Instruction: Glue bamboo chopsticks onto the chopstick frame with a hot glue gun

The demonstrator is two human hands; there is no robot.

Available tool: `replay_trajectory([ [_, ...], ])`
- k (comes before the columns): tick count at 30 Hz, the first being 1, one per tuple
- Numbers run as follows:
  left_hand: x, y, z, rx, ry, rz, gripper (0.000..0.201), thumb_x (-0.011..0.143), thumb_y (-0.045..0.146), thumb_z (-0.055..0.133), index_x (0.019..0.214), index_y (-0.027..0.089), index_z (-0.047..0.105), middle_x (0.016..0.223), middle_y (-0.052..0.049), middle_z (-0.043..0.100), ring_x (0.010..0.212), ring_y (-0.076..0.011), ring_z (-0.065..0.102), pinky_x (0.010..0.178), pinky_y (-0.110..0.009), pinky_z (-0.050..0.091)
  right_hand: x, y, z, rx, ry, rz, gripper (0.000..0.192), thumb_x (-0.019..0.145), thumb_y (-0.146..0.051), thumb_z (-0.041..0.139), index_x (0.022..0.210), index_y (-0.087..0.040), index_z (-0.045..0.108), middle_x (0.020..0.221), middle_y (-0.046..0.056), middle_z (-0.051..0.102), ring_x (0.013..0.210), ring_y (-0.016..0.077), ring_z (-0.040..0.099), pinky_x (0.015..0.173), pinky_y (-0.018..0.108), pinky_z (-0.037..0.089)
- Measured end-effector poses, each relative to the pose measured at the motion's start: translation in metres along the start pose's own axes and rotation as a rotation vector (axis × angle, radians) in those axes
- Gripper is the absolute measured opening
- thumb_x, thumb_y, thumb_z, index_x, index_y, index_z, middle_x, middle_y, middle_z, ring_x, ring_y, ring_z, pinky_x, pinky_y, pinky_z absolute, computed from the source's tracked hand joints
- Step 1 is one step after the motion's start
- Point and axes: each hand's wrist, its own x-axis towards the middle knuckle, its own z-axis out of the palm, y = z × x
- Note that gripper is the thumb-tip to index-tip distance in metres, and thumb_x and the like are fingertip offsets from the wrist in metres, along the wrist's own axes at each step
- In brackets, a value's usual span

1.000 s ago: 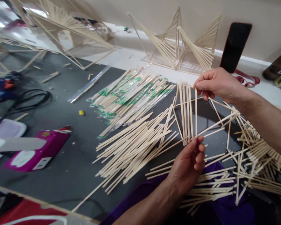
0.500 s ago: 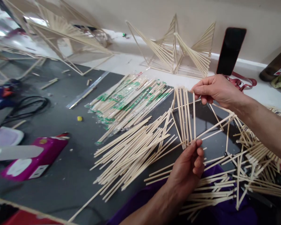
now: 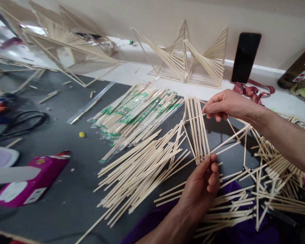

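Stick frame (image 3: 196, 130) is up over the grey table (image 3: 83, 196), between the two hands. Its fan of sticks runs close to vertical in view, long axis tipped a little: upper ends lean left and away from the wearer, lower ends converge toward the wearer. Two longer sticks run off right and slightly up from the bottom corner.

Left hand (image 3: 202, 179): thumb and finger pinched on that bottom corner, by the foot of the rightmost stick. Right hand (image 3: 225, 104): fingertips together just beside the upper end of that same stick; can't tell if they grip anything.

Left of the frame: loose sticks (image 3: 139, 176), pointing up-right. Beyond them, wrapped sticks (image 3: 139, 113), same slant. Right: jumbled stick pile (image 3: 282, 166), partly over purple cloth.

Further back: finished-looking stick model (image 3: 209, 61), phone (image 3: 246, 57) upright against the wall, red ribbon (image 3: 250, 90) at its foot.
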Motion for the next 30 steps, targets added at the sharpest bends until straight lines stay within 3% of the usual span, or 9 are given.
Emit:
replay_trajectory([
  [6,-0.0012,0.0002,0.0014,0.012,0.024,0.001,0.021,0.096,0.020,0.049,0.082,0.011,0.062,0.053,0.004,0.051,0.033,-0.0010,0.033,0.031,-0.010,0.025,0.0041,-0.0006,-0.0016,-0.072,-0.154,0.003,0.007,0.072,-0.016,0.072,0.066,-0.013,0.070,0.063,0.003,0.069,0.044,0.0046,0.054,0.038,0.016,0.032],
  [11,-0.0025,0.0012,0.0034,0.022,0.034,-0.010,0.023,0.097,0.020,0.046,0.082,0.011,0.061,0.052,0.005,0.051,0.032,-0.0012,0.033,0.030,-0.010,0.023,0.0062,-0.0039,-0.0025,-0.050,-0.197,0.021,0.011,0.074,-0.015,0.071,0.063,-0.012,0.069,0.061,0.002,0.067,0.043,0.0044,0.053,0.038,0.015,0.030],
  [30,0.0014,0.0016,-0.0017,0.033,-0.028,-0.016,0.019,0.095,0.021,0.052,0.083,0.011,0.062,0.054,0.005,0.050,0.034,-0.0007,0.032,0.031,-0.010,0.023,0.0065,-0.0007,-0.0024,-0.090,-0.118,-0.021,0.014,0.075,-0.013,0.069,0.061,-0.013,0.068,0.058,0.002,0.066,0.044,0.0047,0.054,0.039,0.016,0.033],
])
